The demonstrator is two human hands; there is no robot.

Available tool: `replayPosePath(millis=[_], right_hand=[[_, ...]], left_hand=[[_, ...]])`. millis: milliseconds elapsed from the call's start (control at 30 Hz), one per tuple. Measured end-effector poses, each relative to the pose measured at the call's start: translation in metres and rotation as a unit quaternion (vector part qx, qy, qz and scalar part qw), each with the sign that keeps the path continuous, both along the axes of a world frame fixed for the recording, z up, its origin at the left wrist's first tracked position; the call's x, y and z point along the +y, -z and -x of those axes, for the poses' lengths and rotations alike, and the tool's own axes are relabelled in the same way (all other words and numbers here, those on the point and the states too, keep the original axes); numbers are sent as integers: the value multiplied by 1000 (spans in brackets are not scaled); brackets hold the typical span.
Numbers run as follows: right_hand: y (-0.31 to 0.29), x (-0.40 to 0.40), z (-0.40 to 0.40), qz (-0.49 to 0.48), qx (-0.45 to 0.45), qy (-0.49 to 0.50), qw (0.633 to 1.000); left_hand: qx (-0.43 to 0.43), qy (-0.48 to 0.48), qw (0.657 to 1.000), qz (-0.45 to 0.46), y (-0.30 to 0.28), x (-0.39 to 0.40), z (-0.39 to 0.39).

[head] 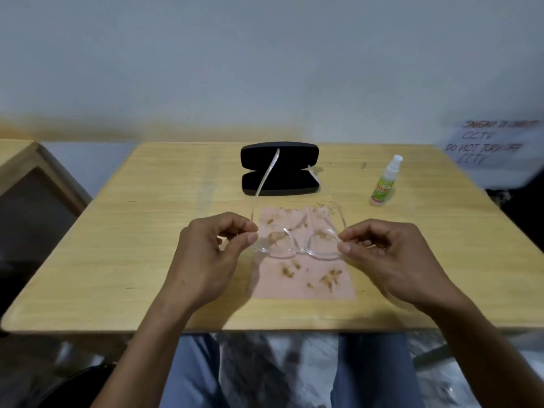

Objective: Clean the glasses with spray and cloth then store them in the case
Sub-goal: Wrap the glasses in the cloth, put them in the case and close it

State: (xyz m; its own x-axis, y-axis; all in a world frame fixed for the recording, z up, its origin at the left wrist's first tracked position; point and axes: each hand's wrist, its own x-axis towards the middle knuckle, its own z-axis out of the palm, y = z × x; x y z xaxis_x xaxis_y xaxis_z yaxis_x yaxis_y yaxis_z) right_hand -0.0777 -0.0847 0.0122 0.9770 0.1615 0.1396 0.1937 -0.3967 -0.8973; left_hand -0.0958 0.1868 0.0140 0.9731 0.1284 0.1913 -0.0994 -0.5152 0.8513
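My left grip [206, 248] and right grip [391, 254] pinch the clear glasses [297, 245] at their hinges, above the pink cloth [300, 278]; beyond them, the open case [279, 169] and spray bottle [385, 184] on the bench [117, 245].

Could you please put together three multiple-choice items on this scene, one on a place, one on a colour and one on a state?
1. Where does the spray bottle stand on the table?
A. Right of the case
B. Left of the case
C. On the cloth

2. What colour is the cloth?
A. Blue
B. Pink
C. Black

3. In what state is the case?
A. Shut
B. Open
C. Held in a hand

Answers:
1. A: the bottle stands upright at the far right of the table, apart from the case.
2. B: the cloth is pink with brownish marks and lies flat below the glasses.
3. B: the black case lies with its lid up, while the left hand and right hand each pinch an end of the clear frame.
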Motion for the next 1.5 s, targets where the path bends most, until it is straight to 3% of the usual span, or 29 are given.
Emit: replayPosePath(millis=[633, 833, 1033, 1333, 1500], right_hand=[[18, -6, -5, -11, 30, 17, 999], [6, -18, -6, 124, 31, 14, 992], [2, 2, -44, 93, -25, 131, 987], [21, 23, -89, 188, -18, 134, 973], [21, 29, -88, 210, -11, 145, 967]], left_hand=[[16, -1, 1000, -26, 18, -6, -6], [27, -7, 996, -83, 12, 11, -11], [21, -62, 991, -115, 9, 7, -51], [47, -43, 980, -189, 17, -13, -87], [19, -37, 972, -230, 24, -12, -94]])
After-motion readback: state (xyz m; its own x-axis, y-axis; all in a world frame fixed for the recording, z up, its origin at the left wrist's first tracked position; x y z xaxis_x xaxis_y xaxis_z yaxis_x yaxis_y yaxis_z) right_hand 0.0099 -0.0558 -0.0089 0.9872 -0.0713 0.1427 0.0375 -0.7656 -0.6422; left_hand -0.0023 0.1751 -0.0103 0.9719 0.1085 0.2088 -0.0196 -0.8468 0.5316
